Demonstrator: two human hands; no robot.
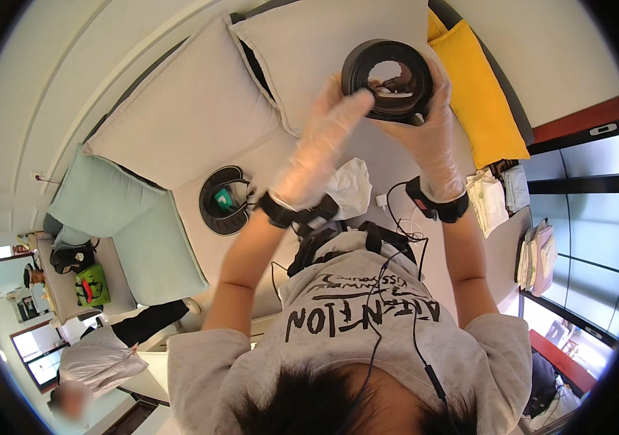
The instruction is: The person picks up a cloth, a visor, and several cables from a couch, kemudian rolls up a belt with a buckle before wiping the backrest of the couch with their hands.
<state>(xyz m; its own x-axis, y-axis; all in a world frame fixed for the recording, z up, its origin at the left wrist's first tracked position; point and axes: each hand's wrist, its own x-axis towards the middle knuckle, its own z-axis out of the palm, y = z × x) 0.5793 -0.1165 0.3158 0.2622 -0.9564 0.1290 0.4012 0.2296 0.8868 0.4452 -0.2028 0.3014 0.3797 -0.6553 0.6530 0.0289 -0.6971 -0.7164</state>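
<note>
Over the sofa's back cushion I hold up a black round object (348,76) with a thick rim and a glossy, reflective centre. Its exact kind is unclear. My right hand (433,111), in a clear disposable glove, grips its right side and underside. My left hand (331,128), also gloved and slightly blurred, has its thumb on the lower left of the rim; its other fingers are mostly hidden. Below my hands, a crumpled white cloth (352,187) lies close to my lap. A black visor-like item (209,204) with a green piece inside rests on the seat.
Cables (396,215) and a white power adapter (380,200) lie near my lap. Grey cushions (190,103) and a yellow pillow (483,98) line the sofa back. Folded cloths (486,198) sit at right. Another person (97,359) is at lower left, near a green bag (97,280).
</note>
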